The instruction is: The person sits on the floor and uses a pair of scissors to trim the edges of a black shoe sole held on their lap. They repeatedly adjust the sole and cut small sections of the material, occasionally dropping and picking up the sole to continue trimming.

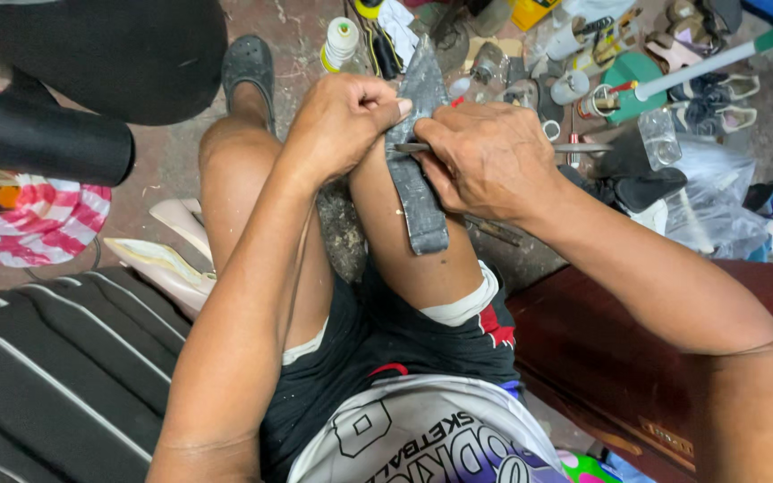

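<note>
Grey strip (418,192), long and flat, is lying along the person's right knee, one pointed end sticking up past the hands. Left hand (344,121) is gripping its upper part, thumb pressing on the edge. Right hand (487,159) is clenching a thin metal tool (583,148) laid across the strip, its tip touching the grey surface. Behind the hands, a thread spool (340,43), bottles and sandals (717,98) are lying scattered on the floor (167,156).
</note>
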